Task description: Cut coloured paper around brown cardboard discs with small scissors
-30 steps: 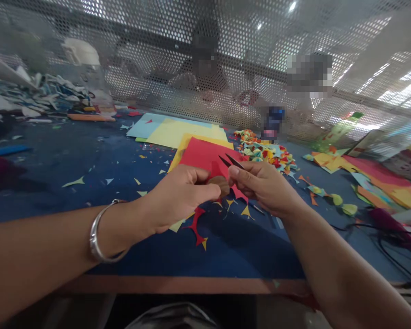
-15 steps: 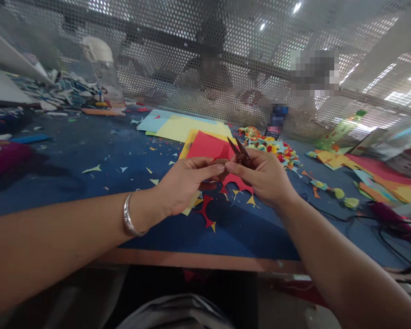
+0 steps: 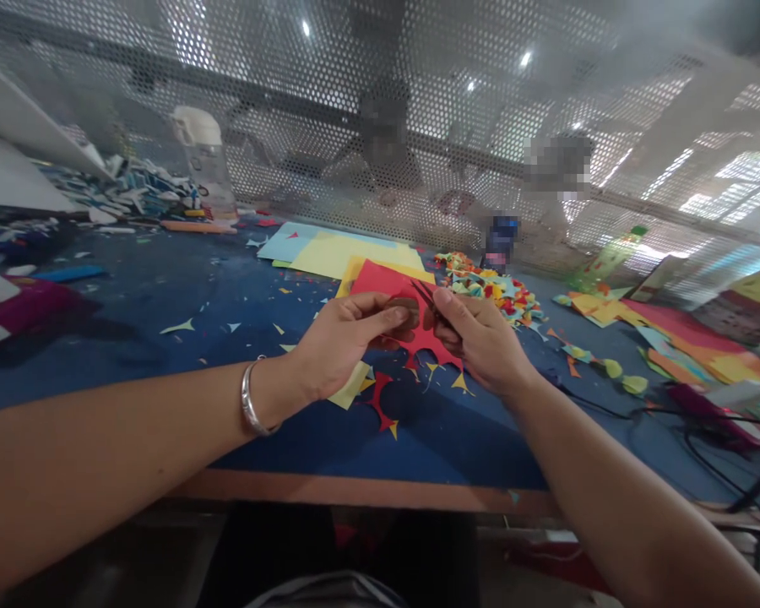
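Note:
My left hand [image 3: 345, 342] pinches a small brown paper disc [image 3: 407, 312] between thumb and fingers; a silver bangle [image 3: 252, 403] is on that wrist. My right hand [image 3: 478, 338] is closed around small dark scissors [image 3: 423, 295], whose blades point up and left at the disc's edge. Both hands hover over a red paper sheet [image 3: 386, 283] with cut-out edges. Red and yellow offcuts [image 3: 380, 404] lie on the blue table [image 3: 133, 312] just below the hands.
Yellow and light-blue sheets [image 3: 329, 249] lie behind the red one. A heap of coloured scraps [image 3: 497, 291] sits right of the hands, more paper [image 3: 690, 338] at far right, black cables [image 3: 722, 439] near the right edge. A perforated metal screen [image 3: 418, 127] backs the table; people sit behind it.
The hands have shifted slightly up and away in the view. The scissor blades have closed in on the brown disc. The view has tilted a little.

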`<state>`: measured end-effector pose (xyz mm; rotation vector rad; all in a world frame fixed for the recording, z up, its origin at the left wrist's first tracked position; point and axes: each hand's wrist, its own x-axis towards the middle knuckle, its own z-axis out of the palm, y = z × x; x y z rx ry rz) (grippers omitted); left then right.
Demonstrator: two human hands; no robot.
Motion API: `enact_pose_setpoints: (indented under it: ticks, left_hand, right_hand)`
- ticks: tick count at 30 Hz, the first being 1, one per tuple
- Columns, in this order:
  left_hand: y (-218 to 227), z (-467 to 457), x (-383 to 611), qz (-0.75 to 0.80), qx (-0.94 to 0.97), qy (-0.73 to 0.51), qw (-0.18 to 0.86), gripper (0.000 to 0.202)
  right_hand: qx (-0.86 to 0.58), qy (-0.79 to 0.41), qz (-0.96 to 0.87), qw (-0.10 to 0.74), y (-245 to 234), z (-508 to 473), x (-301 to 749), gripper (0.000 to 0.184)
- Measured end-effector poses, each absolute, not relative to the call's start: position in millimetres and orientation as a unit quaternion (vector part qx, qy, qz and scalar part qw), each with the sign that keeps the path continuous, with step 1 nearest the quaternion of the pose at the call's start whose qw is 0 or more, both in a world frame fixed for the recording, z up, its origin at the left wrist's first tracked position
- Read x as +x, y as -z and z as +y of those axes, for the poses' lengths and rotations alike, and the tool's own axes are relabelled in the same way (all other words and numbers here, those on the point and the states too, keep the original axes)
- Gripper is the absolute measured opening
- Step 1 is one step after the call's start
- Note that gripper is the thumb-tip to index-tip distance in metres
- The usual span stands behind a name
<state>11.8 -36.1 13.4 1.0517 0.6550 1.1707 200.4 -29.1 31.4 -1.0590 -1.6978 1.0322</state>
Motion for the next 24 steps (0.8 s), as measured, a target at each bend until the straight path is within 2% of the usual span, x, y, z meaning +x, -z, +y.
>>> enact_pose_setpoints:
  ticks: [5, 15, 24]
  left_hand:
    - [-11.5, -33.4, 11.5, 0.263, 0.455, -0.528, 0.667, 0.015]
    - [-12.7, -35.2, 12.4, 0.252, 0.446, -0.570, 0.643, 0.016]
    - [-16.3, -38.2, 12.1, 0.302, 0.470, -0.533, 0.636, 0.010]
  right_hand:
    - [-0.432, -0.415, -0.689, 0.407, -29.7, -30.4, 199.4, 0.056]
    - [-0.431, -0.428, -0.675, 0.419, -27.9, -31.0, 197.7, 0.056]
    - [-0.425, -0.423, -0.685, 0.413, -28.5, -30.8, 198.3, 0.056]
